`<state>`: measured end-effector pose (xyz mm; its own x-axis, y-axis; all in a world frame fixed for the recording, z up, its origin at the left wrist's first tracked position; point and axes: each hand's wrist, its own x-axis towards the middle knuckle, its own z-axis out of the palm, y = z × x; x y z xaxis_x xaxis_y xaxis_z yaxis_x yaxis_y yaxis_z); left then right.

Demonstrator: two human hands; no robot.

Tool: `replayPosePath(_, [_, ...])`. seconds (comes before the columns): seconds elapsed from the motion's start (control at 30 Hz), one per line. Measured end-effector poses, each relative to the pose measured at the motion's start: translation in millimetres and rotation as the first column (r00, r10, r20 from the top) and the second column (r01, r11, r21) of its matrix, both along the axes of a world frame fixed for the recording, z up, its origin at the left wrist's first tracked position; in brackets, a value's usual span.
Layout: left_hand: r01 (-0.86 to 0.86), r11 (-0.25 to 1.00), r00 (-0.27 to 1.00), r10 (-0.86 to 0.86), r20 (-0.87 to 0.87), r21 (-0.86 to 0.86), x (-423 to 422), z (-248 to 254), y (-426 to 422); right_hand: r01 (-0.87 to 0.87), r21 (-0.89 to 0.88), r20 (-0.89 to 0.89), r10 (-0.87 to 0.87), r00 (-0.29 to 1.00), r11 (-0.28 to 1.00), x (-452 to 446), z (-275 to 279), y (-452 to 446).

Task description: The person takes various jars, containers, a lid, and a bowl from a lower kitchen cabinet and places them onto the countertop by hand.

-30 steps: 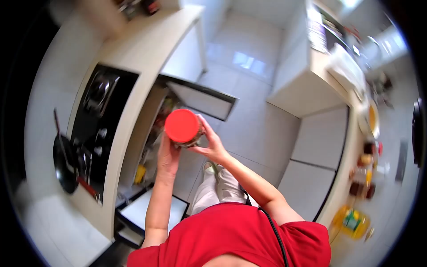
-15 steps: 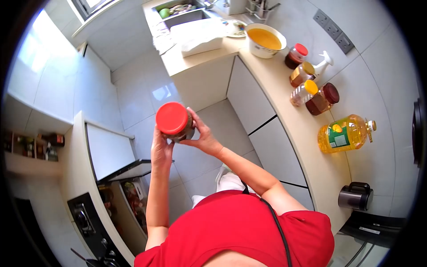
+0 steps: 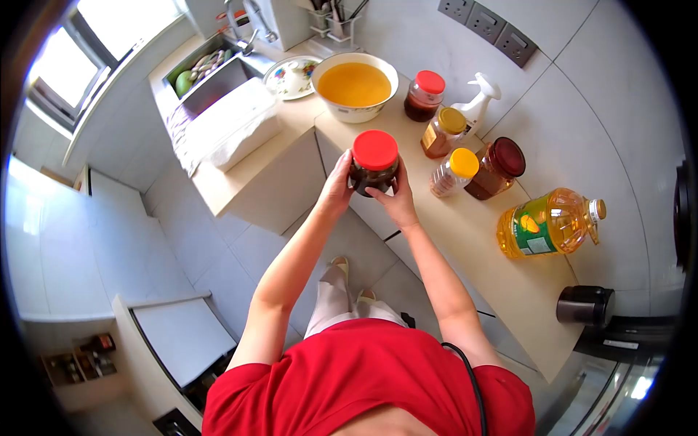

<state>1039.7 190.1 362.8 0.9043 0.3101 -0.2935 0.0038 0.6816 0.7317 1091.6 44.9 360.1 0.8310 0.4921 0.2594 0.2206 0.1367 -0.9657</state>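
Between my two hands I hold a glass jar (image 3: pixel 374 161) with a red lid, its contents dark. My left hand (image 3: pixel 338 185) grips the jar's left side, and my right hand (image 3: pixel 396 200) wraps its right side and lower part. The jar is in the air by the counter's near edge, just in front of a large white bowl (image 3: pixel 354 112) of orange-yellow liquid. Right of it on the counter (image 3: pixel 480 269) stand a red-lidded jar (image 3: pixel 424 97), a gold-lidded jar (image 3: pixel 441 133), a yellow-lidded clear jar (image 3: pixel 452 173) and a dark-red-lidded jar (image 3: pixel 496 168).
A big oil bottle (image 3: pixel 545 225) stands farther right, near a dark lidded container (image 3: pixel 584 305). Behind the jars is a white spray bottle (image 3: pixel 480 102). Left are a patterned lid (image 3: pixel 291 78), a white-covered box (image 3: pixel 233 123) and a sink (image 3: pixel 225 83) with vegetables. An open cabinet door (image 3: pixel 182 338) is lower left.
Both hands have carried the red-lidded jar from over the floor on the left to the counter's edge at the right. My view has turned toward the counter.
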Motion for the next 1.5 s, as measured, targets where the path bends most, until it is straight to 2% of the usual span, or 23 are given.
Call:
replayPosePath(0.1, [0.073,0.997,0.997,-0.074,-0.026,-0.008,50,-12,3,0.127,-0.078,0.053,-0.123,0.991,0.989,36,-14,1])
replayPosePath(0.17, [0.117,0.993,0.991,-0.117,-0.058,-0.013,73,-19,6,0.145,-0.083,0.048,-0.142,0.989,0.986,53,-21,5])
replayPosePath(0.47, [0.229,0.973,0.965,-0.228,-0.126,-0.004,137,-42,26,0.254,-0.049,-0.075,-0.257,0.963,0.966,93,-41,23])
replayPosePath(0.53, [0.293,0.951,0.956,-0.289,-0.048,0.102,147,-50,32,0.276,0.0,-0.059,-0.275,0.96,0.961,101,-47,26])
replayPosePath(0.63, [0.313,0.949,0.95,-0.312,-0.026,0.034,156,-55,37,0.283,-0.04,-0.039,-0.285,0.958,0.958,109,-51,30])
replayPosePath(0.73, [0.227,0.973,0.972,-0.224,-0.074,0.041,163,-60,37,0.261,-0.02,-0.098,-0.261,0.96,0.965,112,-52,34])
replayPosePath(0.87, [0.2,0.978,0.98,-0.199,-0.028,0.059,166,-64,38,0.245,-0.014,-0.084,-0.246,0.966,0.969,120,-62,38])
replayPosePath(0.93, [0.282,0.953,0.959,-0.277,-0.053,0.114,168,-64,37,0.292,-0.041,0.021,-0.291,0.956,0.956,122,-67,38])
replayPosePath(0.97, [0.26,0.959,0.965,-0.255,-0.054,0.113,169,-64,36,0.27,-0.042,0.02,-0.269,0.963,0.962,124,-70,38])
replayPosePath(1.03, [0.182,0.97,0.978,-0.162,-0.132,0.162,162,-50,28,0.262,0.067,-0.068,-0.258,0.964,0.963,122,-72,40])
replayPosePath(1.07, [0.081,0.982,0.992,-0.062,-0.113,0.173,152,-41,19,0.224,0.063,-0.071,-0.22,0.973,0.972,118,-72,39])
replayPosePath(1.1, [0.035,0.986,0.993,-0.016,-0.116,0.165,145,-44,17,0.298,-0.025,-0.042,-0.299,0.953,0.954,115,-73,37])
replayPosePath(1.13, [-0.024,0.998,0.993,0.029,-0.11,0.05,135,-50,16,0.362,-0.113,-0.001,-0.365,0.931,0.925,109,-73,33])
replayPosePath(1.17, [-0.09,0.994,0.991,0.083,-0.106,-0.065,122,-56,15,0.303,-0.126,-0.003,-0.305,0.952,0.945,101,-73,29])
replayPosePath(1.23, [-0.13,0.949,0.991,0.135,-0.004,-0.287,74,-66,13,0.273,0.042,-0.313,-0.247,0.917,0.961,70,-73,20])
replayPosePath(1.27, [-0.159,0.907,0.981,0.191,0.043,-0.39,48,-71,10,0.199,0.064,-0.388,-0.16,0.908,0.978,49,-57,16])
replayPosePath(1.33, [-0.238,0.787,0.93,0.354,0.1,-0.569,-2,-80,-1,-0.027,0.217,-0.533,0.142,0.834,0.976,26,-56,9])
replayPosePath(1.4, [-0.335,0.67,0.842,0.528,0.108,-0.662,-50,-90,-13,-0.173,0.35,-0.651,0.371,0.662,0.921,0,-52,11])
replayPosePath(1.43, [-0.341,0.651,0.793,0.586,0.164,-0.678,-77,-105,-19,-0.239,0.39,-0.682,0.453,0.574,0.889,-12,-58,12])
replayPosePath(1.47, [-0.437,0.591,0.746,0.659,0.093,-0.678,-105,-101,-27,-0.318,0.432,-0.689,0.537,0.487,0.844,-26,-61,15])
replayPosePath(1.5, [-0.441,0.577,0.692,0.706,0.149,-0.687,-135,-112,-33,-0.369,0.438,-0.709,0.567,0.418,0.82,-40,-66,17])
